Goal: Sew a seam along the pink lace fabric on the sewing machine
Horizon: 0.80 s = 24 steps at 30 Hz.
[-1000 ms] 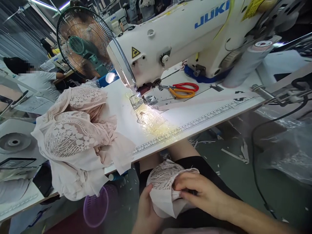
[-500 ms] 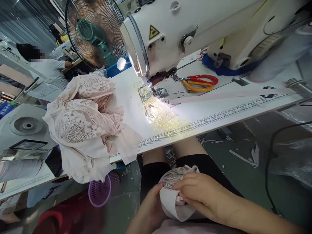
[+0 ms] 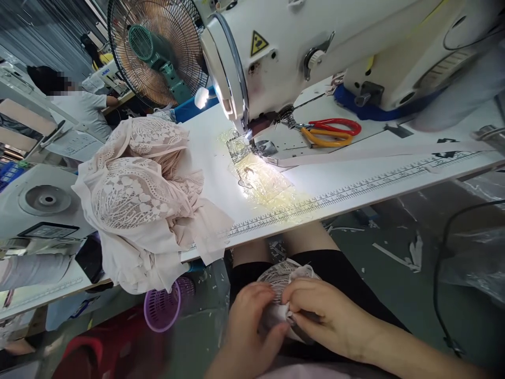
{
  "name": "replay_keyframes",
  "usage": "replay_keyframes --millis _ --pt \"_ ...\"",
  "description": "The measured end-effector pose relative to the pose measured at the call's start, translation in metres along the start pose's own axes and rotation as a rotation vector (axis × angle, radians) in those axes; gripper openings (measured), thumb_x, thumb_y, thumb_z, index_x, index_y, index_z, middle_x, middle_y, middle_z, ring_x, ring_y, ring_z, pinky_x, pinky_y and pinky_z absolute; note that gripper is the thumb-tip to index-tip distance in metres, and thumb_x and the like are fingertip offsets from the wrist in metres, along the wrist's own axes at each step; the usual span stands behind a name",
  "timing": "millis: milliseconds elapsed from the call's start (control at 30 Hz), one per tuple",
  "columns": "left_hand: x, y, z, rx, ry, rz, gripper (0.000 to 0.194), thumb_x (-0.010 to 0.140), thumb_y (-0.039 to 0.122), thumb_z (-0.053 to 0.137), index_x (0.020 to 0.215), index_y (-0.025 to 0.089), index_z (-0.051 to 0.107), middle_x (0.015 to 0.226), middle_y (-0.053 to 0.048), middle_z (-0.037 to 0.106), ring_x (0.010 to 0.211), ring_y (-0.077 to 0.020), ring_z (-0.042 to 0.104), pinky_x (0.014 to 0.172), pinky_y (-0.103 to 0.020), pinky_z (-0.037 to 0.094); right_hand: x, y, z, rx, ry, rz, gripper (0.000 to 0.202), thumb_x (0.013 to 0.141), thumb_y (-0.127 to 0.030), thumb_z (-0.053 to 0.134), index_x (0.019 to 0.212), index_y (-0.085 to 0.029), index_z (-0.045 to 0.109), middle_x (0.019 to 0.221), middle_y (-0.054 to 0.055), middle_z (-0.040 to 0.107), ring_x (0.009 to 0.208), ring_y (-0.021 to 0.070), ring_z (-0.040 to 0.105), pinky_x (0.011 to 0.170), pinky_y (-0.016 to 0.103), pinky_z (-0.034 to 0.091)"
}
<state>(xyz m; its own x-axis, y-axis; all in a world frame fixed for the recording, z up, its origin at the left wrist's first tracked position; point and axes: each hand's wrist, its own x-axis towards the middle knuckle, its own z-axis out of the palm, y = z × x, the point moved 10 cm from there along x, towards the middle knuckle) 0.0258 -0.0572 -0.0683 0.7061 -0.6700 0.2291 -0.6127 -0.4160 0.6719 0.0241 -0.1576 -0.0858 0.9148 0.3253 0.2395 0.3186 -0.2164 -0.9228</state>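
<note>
In the head view, a pale pink lace cup (image 3: 272, 276) lay in the person's lap, just out from the near edge of the desk (image 3: 211, 158), between the black-clad thighs (image 3: 335, 266). The right hand (image 3: 329, 310) pinched a fold of its cloth between thumb and fingers. The left hand (image 3: 254, 321) grasped the opposite side, fingers curled over the lace and thumb lower down, its tip close to the right hand's fingers; part of the cup was hidden behind both hands. On the desk, a heap of matching lace bras (image 3: 134, 195) covered the near left corner and hung down over the near edge. A printed ruler (image 3: 284, 211) ran along that near edge, and crinkled yellowish tape (image 3: 268, 184) stretched from it to beneath the needle end of the white sewing machine (image 3: 284, 37), where a light shone. Snips with red and orange handles (image 3: 331, 138) lay beside the machine, toward the far edge. Past the far left corner stood a fan (image 3: 161, 55), and beyond the heap a co-worker in a white shirt (image 3: 81, 110) sat at another machine. Below the near left corner were a purple basket (image 3: 162, 311) and a red stool (image 3: 100, 345).
</note>
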Motion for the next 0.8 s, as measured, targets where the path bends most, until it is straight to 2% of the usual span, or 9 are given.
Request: replay_keyframes --millis 67,133,433,567,667,800 --pt "0.003 0.006 0.004 -0.023 -0.014 0.032 0.037 0.080 0.015 0.060 0.114 0.022 0.049 0.099 -0.008 0.061 0.090 -0.0184 0.060 0.076 -0.029 0.051 0.000 0.003 0.003 0.005 -0.001 0.028 0.015 0.079 -0.013 0.043 0.065 -0.016 0.050 0.079 0.004 0.062 0.070 0.0120 0.055 0.065 0.023 0.043" --pt "0.005 0.007 0.006 -0.007 -0.005 0.042 0.028 0.081 0.014 0.059 0.107 0.021 0.052 0.092 -0.007 0.060 0.080 -0.0162 0.060 0.067 -0.026 0.051 0.000 0.008 0.007 0.010 -0.012 0.069 0.014 0.078 -0.012 0.044 0.066 -0.016 0.050 0.078 0.003 0.062 0.071 0.0119 0.055 0.065 0.023 0.043" --pt "0.007 -0.003 0.002 -0.103 0.057 -0.023 0.017 0.080 0.007 0.055 0.092 0.019 0.054 0.086 -0.003 0.059 0.078 -0.0112 0.059 0.069 -0.020 0.050 0.000 0.009 0.019 -0.063 -0.044 0.110 0.011 0.077 -0.010 0.044 0.071 -0.015 0.051 0.079 0.005 0.061 0.074 0.0150 0.056 0.069 0.027 0.047" --pt "0.005 -0.006 -0.003 -0.053 0.103 -0.045 0.016 0.079 0.006 0.054 0.087 0.019 0.054 0.083 -0.001 0.059 0.076 -0.0096 0.058 0.068 -0.018 0.049 0.001 0.014 0.020 -0.149 -0.104 0.089 0.016 0.077 -0.006 0.043 0.080 -0.015 0.056 0.094 0.006 0.059 0.085 0.0172 0.058 0.075 0.030 0.049" --pt "0.004 -0.009 -0.011 -0.012 0.162 -0.073 0.013 0.078 0.006 0.052 0.082 0.019 0.052 0.078 0.000 0.057 0.072 -0.0089 0.057 0.065 -0.018 0.047 -0.004 0.027 0.011 -0.273 -0.150 0.123 0.019 0.078 -0.006 0.041 0.083 -0.016 0.057 0.111 0.009 0.054 0.093 0.0201 0.058 0.076 0.033 0.049" --pt "0.002 -0.013 -0.020 0.011 0.200 -0.095 0.011 0.080 0.008 0.050 0.080 0.019 0.051 0.076 0.001 0.056 0.071 -0.0093 0.056 0.062 -0.019 0.047 -0.012 0.040 -0.016 -0.348 -0.135 0.168 0.021 0.085 -0.013 0.035 0.078 -0.016 0.055 0.114 0.010 0.052 0.095 0.0207 0.058 0.078 0.036 0.049"
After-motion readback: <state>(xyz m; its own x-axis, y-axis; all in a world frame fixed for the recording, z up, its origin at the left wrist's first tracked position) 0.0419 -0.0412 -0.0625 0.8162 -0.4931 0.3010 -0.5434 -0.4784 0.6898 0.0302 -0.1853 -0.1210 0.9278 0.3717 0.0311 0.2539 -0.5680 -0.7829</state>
